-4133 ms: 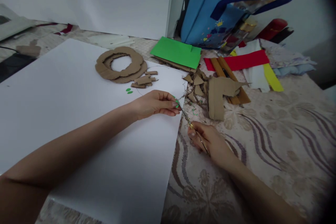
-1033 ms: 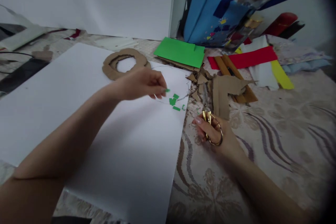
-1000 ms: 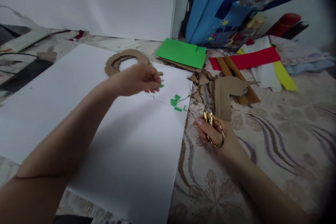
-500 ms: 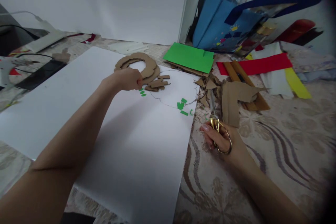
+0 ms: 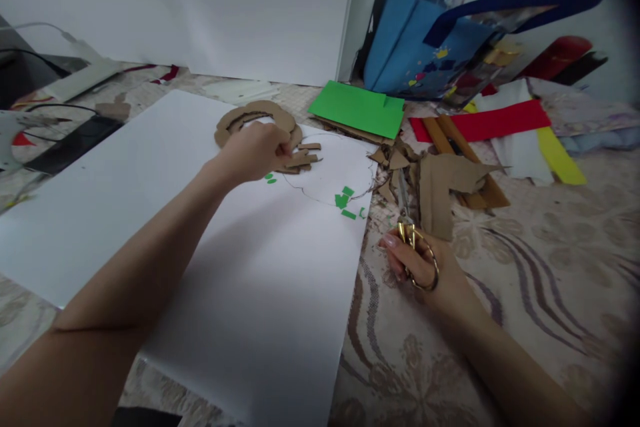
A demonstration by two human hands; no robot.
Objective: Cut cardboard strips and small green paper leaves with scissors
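My left hand (image 5: 261, 150) is closed, its fingertips turned away and hidden, beside small cardboard strips (image 5: 300, 160) on a white sheet (image 5: 260, 280). Behind it lies a scalloped cardboard ring (image 5: 255, 109), partly covered by the hand. Small green oval pieces (image 5: 271, 179) rest just below the hand. My right hand (image 5: 415, 260) is closed around the gold-handled scissors (image 5: 406, 213), whose blades point away over the tablecloth. Green paper scraps (image 5: 343, 200) lie near the sheet's right edge, by a pencilled scalloped outline.
Torn cardboard scraps (image 5: 435, 193) and wooden strips (image 5: 480, 193) lie beyond the scissors. Green paper (image 5: 357, 109) is stacked at the back, before a blue bag (image 5: 430, 40). Red paper (image 5: 500, 123) and yellow paper (image 5: 560, 159) lie right. A black device (image 5: 75, 143) sits left.
My left hand has shifted a little to the right, from the ring's lower edge to the cardboard strips. My right hand keeps its hold on the scissors.
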